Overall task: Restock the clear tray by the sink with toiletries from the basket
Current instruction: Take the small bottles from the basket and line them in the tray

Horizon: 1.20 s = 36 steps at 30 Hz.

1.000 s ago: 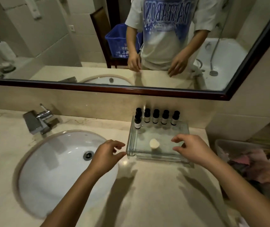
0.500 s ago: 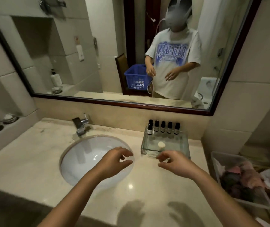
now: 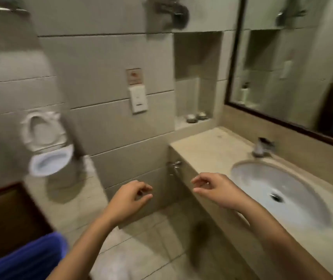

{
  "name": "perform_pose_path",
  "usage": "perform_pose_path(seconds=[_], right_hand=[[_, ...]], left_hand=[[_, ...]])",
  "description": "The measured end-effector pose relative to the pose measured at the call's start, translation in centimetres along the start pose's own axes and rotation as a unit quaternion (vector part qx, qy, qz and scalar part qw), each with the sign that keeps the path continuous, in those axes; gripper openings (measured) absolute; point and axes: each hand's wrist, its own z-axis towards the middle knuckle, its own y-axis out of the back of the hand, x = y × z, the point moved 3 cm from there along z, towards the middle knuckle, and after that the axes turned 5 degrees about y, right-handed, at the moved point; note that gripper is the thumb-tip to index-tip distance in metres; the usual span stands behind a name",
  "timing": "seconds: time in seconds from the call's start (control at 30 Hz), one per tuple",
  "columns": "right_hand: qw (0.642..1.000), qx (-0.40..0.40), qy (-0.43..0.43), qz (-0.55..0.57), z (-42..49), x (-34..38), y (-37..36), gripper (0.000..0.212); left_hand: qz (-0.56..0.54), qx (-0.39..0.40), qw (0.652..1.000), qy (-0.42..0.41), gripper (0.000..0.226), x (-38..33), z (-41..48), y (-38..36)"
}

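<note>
The view faces left of the counter, and the clear tray is out of frame. A blue basket (image 3: 26, 257) shows its rim at the bottom left, on a dark wooden chair (image 3: 3, 215). My left hand (image 3: 129, 201) hovers over the floor with fingers loosely curled and nothing in it. My right hand (image 3: 216, 188) floats by the counter's left front edge, fingers apart and empty. The white sink (image 3: 279, 190) lies to the right of my right hand.
A faucet (image 3: 262, 148) stands behind the sink on the beige counter (image 3: 206, 146). A toilet (image 3: 48, 150) with its lid up is at the left. A wall niche (image 3: 196, 118) holds two small dishes. The mirror (image 3: 295, 65) hangs at the right.
The view has swung left, away from the tray and bottles, toward the toilet and the blue basket. Both hands have drawn back from the tray and stay empty.
</note>
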Motion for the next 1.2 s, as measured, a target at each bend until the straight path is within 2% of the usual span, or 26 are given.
perform_pose_path(seconds=[0.1, 0.23, 0.37, 0.53, 0.73, 0.93, 1.13, 1.2], right_hand=[[0.993, 0.086, 0.077, -0.015, 3.9, 5.3, -6.6, 0.019], [0.967, 0.2, 0.156, -0.038, 6.8, 11.3, -15.2, 0.022], [0.933, 0.288, 0.211, -0.047, 9.1, 16.0, -23.5, 0.02], [0.885, 0.381, 0.264, -0.045, 12.7, 20.6, -32.8, 0.019], [0.823, 0.482, 0.292, -0.075, 16.9, 22.7, -41.8, 0.025], [0.773, 0.576, 0.239, -0.114, 16.9, 19.7, -51.2, 0.025], [0.73, 0.635, 0.204, -0.147, 13.5, 15.0, -60.9, 0.026], [0.705, 0.654, 0.194, -0.194, 12.3, 13.0, -64.7, 0.026]], left_hand=[[-0.016, -0.068, 0.993, 0.09, 0.021, 6.8, -5.4, 4.5], [-0.04, -0.131, 0.966, 0.22, 0.02, 13.7, -13.8, 8.4], [-0.046, -0.174, 0.921, 0.344, 0.019, 19.9, -21.1, 10.6], [-0.063, -0.191, 0.864, 0.462, 0.021, 26.6, -26.4, 11.5], [-0.118, -0.164, 0.786, 0.584, 0.025, 33.7, -29.5, 8.3], [-0.201, -0.089, 0.694, 0.686, 0.028, 38.5, -32.4, -1.4], [-0.292, 0.023, 0.627, 0.722, 0.03, 41.5, -34.2, -11.8], [-0.306, 0.041, 0.607, 0.732, 0.03, 42.9, -34.0, -14.1]])
